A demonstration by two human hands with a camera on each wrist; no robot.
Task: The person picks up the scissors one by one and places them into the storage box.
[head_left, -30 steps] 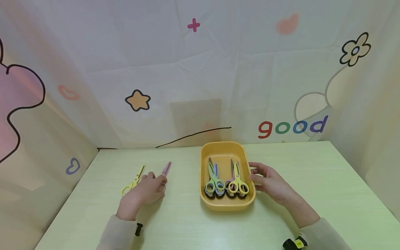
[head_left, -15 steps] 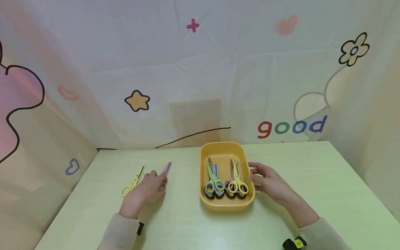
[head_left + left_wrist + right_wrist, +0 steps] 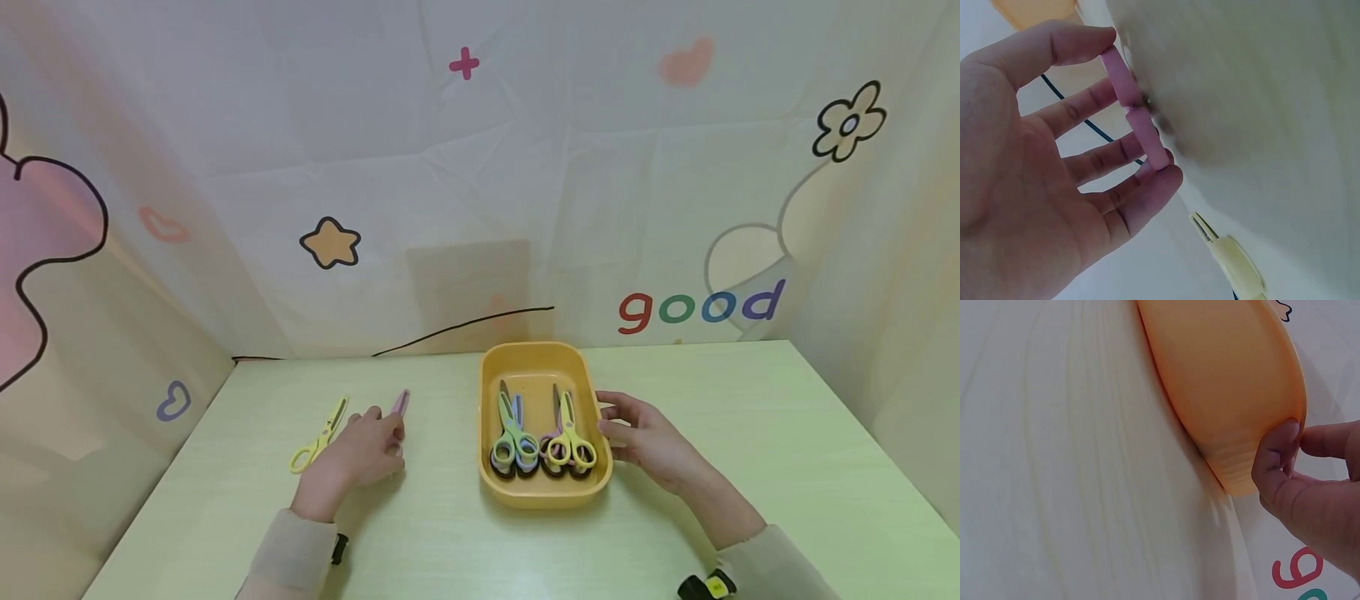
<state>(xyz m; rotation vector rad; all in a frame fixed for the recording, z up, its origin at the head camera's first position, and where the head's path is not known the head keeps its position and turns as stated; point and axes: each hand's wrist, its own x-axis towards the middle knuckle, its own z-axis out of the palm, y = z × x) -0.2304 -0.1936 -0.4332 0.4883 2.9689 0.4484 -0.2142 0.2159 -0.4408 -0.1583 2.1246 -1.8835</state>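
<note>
My left hand [image 3: 363,447] grips the handles of a pink pair of scissors [image 3: 401,404], whose blade end points away from me past the fingers. In the left wrist view, the pink handle loops [image 3: 1121,78] lie edge-on between thumb and fingers, close to the table. A yellow pair of scissors [image 3: 330,427] lies beside that hand, to its left. My right hand [image 3: 648,437] holds the right rim of a yellow tray [image 3: 546,500] with its fingertips. Inside the tray are green scissors [image 3: 512,429], blue scissors [image 3: 519,408] and yellow scissors [image 3: 570,429], with further pairs partly hidden underneath.
The pale table [image 3: 442,533] runs back to a patterned curtain [image 3: 480,192], which also closes off both sides. The tray stands near the table's back edge, right of the pink scissors. A black wrist strap [image 3: 705,585] shows at the right sleeve.
My left hand has shifted slightly right, and the tip of the pink scissors has turned a little. My right hand and the tray stay where they were.
</note>
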